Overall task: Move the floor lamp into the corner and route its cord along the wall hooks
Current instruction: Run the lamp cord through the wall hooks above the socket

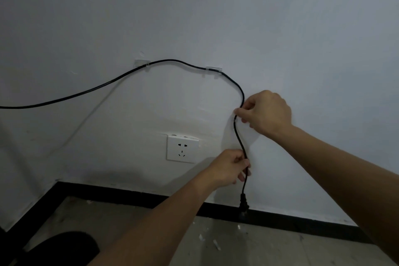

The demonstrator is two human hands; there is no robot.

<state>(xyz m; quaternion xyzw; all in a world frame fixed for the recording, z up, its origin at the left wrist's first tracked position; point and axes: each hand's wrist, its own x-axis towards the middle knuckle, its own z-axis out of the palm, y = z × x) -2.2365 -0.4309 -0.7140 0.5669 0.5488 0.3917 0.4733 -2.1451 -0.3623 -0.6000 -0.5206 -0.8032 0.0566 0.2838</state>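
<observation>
- Dark rounded object (pixel 62 248) at bottom left, closest to cam; can't tell what it is.
- Floor (pixel 133 220): grey, scuffed, w/ small white scraps (pixel 216 244) near the wall.
- Black baseboard (pixel 129 197) runs along the wall foot and turns at the corner on the left.
- Left hand (pixel 226 169): fingers pinched round the cord (pixel 97 88) low down, just right of the socket.
- Plug (pixel 243 203) hangs free below the left hand, in front of the baseboard, not in the socket.
- Right hand (pixel 264 112): higher up, thumb and fingertips gripping the cord against the wall, where a small clear clip seems to sit; clip mostly hidden, can't confirm.
- White wall socket (pixel 182 148) between the hands' level, left of the cord, apart from it.
- Cord route: enters from left edge, rises to left clear hook (pixel 142 63), arcs to right clear hook (pixel 213 69), then curves down to the right hand, on to the left hand and plug.
- Wall (pixel 216 17): plain, pale, w/ faint marks.
- Lamp itself out of view.
</observation>
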